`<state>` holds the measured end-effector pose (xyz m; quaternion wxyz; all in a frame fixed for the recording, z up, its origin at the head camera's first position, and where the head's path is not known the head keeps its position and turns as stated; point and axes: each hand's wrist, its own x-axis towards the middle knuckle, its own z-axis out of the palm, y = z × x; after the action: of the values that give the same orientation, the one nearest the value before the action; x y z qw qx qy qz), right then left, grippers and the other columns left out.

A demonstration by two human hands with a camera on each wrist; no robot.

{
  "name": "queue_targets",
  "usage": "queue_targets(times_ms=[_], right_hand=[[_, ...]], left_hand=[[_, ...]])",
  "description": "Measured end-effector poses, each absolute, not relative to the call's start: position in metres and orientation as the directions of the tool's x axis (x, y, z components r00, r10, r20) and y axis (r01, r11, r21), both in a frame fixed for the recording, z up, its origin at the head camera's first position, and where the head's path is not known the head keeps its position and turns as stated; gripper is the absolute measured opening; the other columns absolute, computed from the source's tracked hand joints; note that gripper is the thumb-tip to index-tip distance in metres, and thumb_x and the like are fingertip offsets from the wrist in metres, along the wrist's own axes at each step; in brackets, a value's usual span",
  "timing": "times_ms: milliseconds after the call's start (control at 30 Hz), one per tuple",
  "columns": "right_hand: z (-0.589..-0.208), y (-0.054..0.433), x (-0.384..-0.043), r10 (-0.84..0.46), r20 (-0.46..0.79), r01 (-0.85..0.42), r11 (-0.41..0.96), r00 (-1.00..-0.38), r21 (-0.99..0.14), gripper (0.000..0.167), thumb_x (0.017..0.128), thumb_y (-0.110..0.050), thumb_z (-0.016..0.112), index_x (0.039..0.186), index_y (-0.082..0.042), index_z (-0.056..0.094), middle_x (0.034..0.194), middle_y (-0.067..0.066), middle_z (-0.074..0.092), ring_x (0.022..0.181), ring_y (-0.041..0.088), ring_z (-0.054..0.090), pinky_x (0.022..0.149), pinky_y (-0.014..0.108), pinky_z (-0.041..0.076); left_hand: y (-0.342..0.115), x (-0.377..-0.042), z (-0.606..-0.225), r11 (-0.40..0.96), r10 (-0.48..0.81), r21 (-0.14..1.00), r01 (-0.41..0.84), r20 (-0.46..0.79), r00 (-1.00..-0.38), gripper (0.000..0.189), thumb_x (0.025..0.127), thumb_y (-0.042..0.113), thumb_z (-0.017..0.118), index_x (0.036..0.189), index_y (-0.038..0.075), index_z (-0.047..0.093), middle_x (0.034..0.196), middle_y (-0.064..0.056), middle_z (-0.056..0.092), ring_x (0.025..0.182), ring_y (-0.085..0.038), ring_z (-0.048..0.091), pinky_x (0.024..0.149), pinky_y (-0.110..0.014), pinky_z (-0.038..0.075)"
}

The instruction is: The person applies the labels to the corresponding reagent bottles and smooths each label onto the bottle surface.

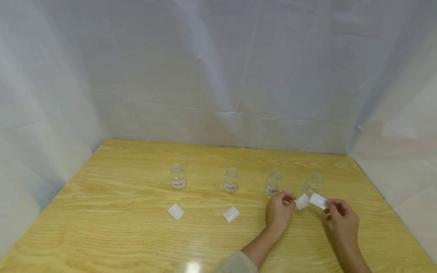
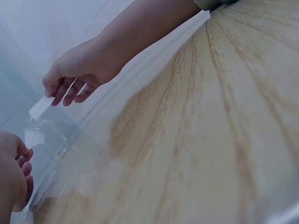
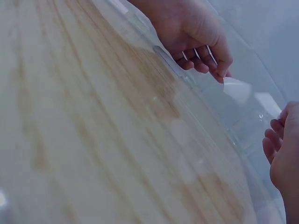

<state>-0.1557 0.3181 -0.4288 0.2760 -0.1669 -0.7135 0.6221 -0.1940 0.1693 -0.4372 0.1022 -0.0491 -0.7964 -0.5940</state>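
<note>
My left hand (image 1: 280,212) pinches a small, slightly see-through white slip (image 1: 301,202) by its edge. Close by on the right, my right hand (image 1: 343,218) holds a white rectangular slip (image 1: 318,200) between thumb and fingers. The two slips are raised side by side, their near edges almost meeting; whether they touch I cannot tell. Just behind them is a clear glass jar (image 1: 312,184) that looks tilted, its lower part partly covered. The right wrist view also shows the left slip (image 3: 237,90) and the right slip (image 3: 267,104).
Three more clear jars stand in a row to the left: a left jar (image 1: 178,176), a middle jar (image 1: 230,180) and a right jar (image 1: 273,182), each with a printed label low down. Two white slips, one left (image 1: 175,211) and one right (image 1: 231,214), lie before them on the wooden table (image 1: 119,227).
</note>
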Motion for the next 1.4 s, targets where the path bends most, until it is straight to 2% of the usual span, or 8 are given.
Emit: queue_targets(times_ms=[200, 400, 500, 633, 900, 1067, 1400], right_hand=[[-0.43, 0.321, -0.155, 0.639, 0.157, -0.153, 0.061, -0.753, -0.986, 0.011, 0.087, 0.0, 0.059, 0.078, -0.006, 0.063, 0.061, 0.0, 0.059, 0.054, 0.008, 0.055, 0.046, 0.016, 0.043], [-0.43, 0.322, -0.156, 0.651, 0.145, -0.171, 0.022, -0.745, -0.985, 0.011, 0.086, 0.0, 0.06, 0.077, -0.005, 0.063, 0.059, 0.0, 0.059, 0.053, 0.008, 0.055, 0.045, 0.017, 0.043], [-0.429, 0.322, -0.157, 0.657, 0.131, -0.165, 0.01, -0.742, -0.986, 0.011, 0.086, 0.0, 0.061, 0.077, -0.006, 0.064, 0.059, 0.0, 0.059, 0.052, 0.008, 0.055, 0.045, 0.017, 0.043], [-0.429, 0.322, -0.158, 0.66, 0.127, -0.161, 0.009, -0.74, -0.987, 0.012, 0.086, 0.0, 0.06, 0.076, -0.006, 0.064, 0.058, -0.001, 0.059, 0.051, 0.008, 0.055, 0.044, 0.016, 0.043], [-0.43, 0.323, -0.159, 0.659, 0.13, -0.156, 0.02, -0.741, -0.988, 0.012, 0.086, -0.001, 0.061, 0.076, -0.006, 0.064, 0.061, -0.001, 0.059, 0.051, 0.008, 0.054, 0.044, 0.017, 0.043], [-0.431, 0.323, -0.159, 0.65, 0.133, -0.152, 0.027, -0.748, -0.988, 0.009, 0.086, -0.002, 0.062, 0.077, -0.005, 0.063, 0.062, 0.0, 0.059, 0.052, 0.008, 0.055, 0.044, 0.017, 0.043], [-0.431, 0.322, -0.159, 0.644, 0.132, -0.132, 0.048, -0.754, -0.99, 0.009, 0.086, -0.002, 0.061, 0.078, -0.005, 0.063, 0.063, -0.001, 0.06, 0.052, 0.008, 0.055, 0.045, 0.017, 0.043]], left_hand=[[0.17, -0.193, -0.438, 0.288, -0.018, 0.939, 0.189, 0.202, -0.979, 0.014, 0.071, 0.005, 0.069, 0.07, 0.019, 0.069, 0.063, 0.019, 0.055, 0.049, 0.003, 0.041, 0.044, -0.017, 0.033], [0.171, -0.191, -0.44, 0.319, 0.079, 0.92, 0.226, 0.212, -0.974, 0.015, 0.071, 0.004, 0.068, 0.07, 0.019, 0.07, 0.062, 0.02, 0.054, 0.046, 0.004, 0.039, 0.041, -0.015, 0.032], [0.172, -0.19, -0.442, 0.432, 0.162, 0.849, 0.304, 0.258, -0.952, 0.014, 0.071, 0.008, 0.071, 0.071, 0.022, 0.071, 0.064, 0.021, 0.054, 0.056, 0.005, 0.041, 0.05, -0.012, 0.033], [0.173, -0.189, -0.445, 0.576, 0.263, 0.701, 0.421, 0.328, -0.907, 0.011, 0.073, 0.016, 0.075, 0.073, 0.026, 0.072, 0.066, 0.023, 0.054, 0.068, 0.004, 0.042, 0.06, -0.011, 0.033], [0.174, -0.189, -0.447, 0.65, 0.365, 0.527, 0.547, 0.415, -0.834, 0.01, 0.07, 0.02, 0.076, 0.074, 0.028, 0.072, 0.064, 0.022, 0.056, 0.061, 0.003, 0.036, 0.054, -0.01, 0.026], [0.176, -0.187, -0.448, 0.654, 0.397, 0.484, 0.581, 0.435, -0.808, 0.009, 0.071, 0.02, 0.075, 0.074, 0.027, 0.072, 0.068, 0.021, 0.06, 0.061, 0.003, 0.035, 0.056, -0.009, 0.026], [0.177, -0.187, -0.448, 0.673, 0.353, 0.491, 0.554, 0.445, -0.823, 0.011, 0.07, 0.017, 0.075, 0.075, 0.027, 0.072, 0.068, 0.021, 0.061, 0.06, 0.002, 0.036, 0.054, -0.009, 0.027]])
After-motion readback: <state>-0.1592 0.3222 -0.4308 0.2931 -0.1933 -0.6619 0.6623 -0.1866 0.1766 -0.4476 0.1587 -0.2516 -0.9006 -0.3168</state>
